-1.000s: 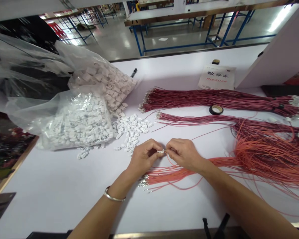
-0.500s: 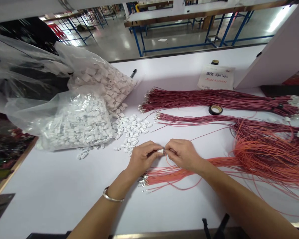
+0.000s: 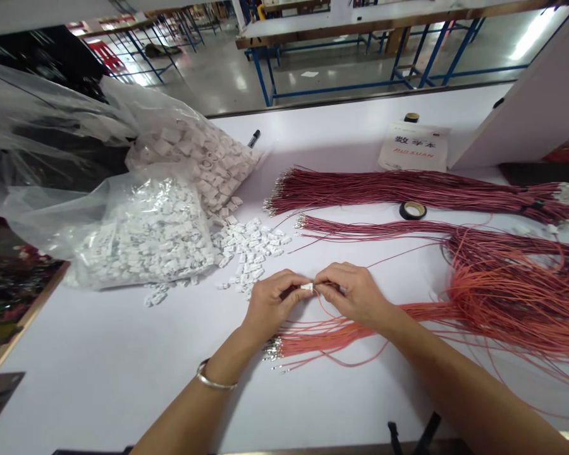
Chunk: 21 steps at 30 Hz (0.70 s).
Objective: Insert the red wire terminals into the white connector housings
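My left hand (image 3: 271, 303) pinches a small white plastic connector (image 3: 306, 287) between thumb and fingers. My right hand (image 3: 351, 292) is closed on a thin orange-red wire (image 3: 323, 308) whose end meets the connector. Both hands hover just above the white table (image 3: 123, 366). Under them lies a bundle of orange-red wires (image 3: 322, 338) with metal terminals at its left end. A loose pile of white connectors (image 3: 251, 246) sits just beyond my left hand.
Two clear plastic bags of white parts (image 3: 142, 234) lie at the left. Dark red wire bundles (image 3: 408, 188) stretch across the far right, a tape roll (image 3: 412, 210) between them. A printed booklet (image 3: 413, 146) and a black marker (image 3: 255, 138) lie farther back.
Both hands stay together at the connector, with only slight finger movement. The view has shifted a little.
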Each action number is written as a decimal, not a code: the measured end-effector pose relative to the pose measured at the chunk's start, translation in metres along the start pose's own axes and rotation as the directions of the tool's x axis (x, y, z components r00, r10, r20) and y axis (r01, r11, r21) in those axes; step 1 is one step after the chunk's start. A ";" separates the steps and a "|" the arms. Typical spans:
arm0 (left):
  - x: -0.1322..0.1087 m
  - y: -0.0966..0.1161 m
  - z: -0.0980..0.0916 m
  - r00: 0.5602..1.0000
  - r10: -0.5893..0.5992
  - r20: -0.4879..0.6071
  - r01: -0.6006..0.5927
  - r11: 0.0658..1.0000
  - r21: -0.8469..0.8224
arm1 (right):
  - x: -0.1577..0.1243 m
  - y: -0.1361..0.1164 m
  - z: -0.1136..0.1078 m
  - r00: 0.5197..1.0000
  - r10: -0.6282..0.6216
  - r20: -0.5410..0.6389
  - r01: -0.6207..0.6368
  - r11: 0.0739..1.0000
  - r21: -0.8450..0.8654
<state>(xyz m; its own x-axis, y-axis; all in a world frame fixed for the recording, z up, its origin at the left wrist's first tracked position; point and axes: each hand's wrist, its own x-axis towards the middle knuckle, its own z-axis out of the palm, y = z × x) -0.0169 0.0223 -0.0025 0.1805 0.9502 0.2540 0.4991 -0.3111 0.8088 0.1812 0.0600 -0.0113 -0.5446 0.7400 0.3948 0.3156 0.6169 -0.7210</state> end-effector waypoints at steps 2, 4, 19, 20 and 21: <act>0.000 0.001 0.000 1.000 -0.023 -0.002 0.023 1.000 0.003 | 0.000 0.000 0.000 1.000 0.017 -0.009 -0.017 1.000 0.001; 0.000 0.002 0.000 0.999 -0.040 -0.007 0.040 0.999 0.009 | -0.001 0.000 0.001 0.999 0.029 -0.015 -0.029 0.999 -0.020; 0.001 0.003 0.003 0.999 -0.051 0.004 0.051 0.999 0.006 | -0.003 0.004 0.010 1.000 -0.022 0.013 0.023 0.997 -0.073; 0.001 0.003 0.002 0.998 -0.063 -0.003 0.063 0.998 0.001 | -0.003 0.004 0.010 1.000 -0.016 0.012 0.017 0.998 -0.062; 0.002 0.004 0.002 0.997 -0.079 -0.010 0.079 0.997 -0.006 | -0.002 0.005 0.009 1.000 -0.003 0.013 0.004 0.999 -0.047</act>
<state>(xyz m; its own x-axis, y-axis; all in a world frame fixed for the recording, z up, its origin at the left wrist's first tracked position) -0.0130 0.0227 -0.0003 0.1322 0.9719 0.1949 0.5067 -0.2352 0.8294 0.1769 0.0597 -0.0209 -0.5560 0.7343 0.3894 0.3496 0.6316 -0.6920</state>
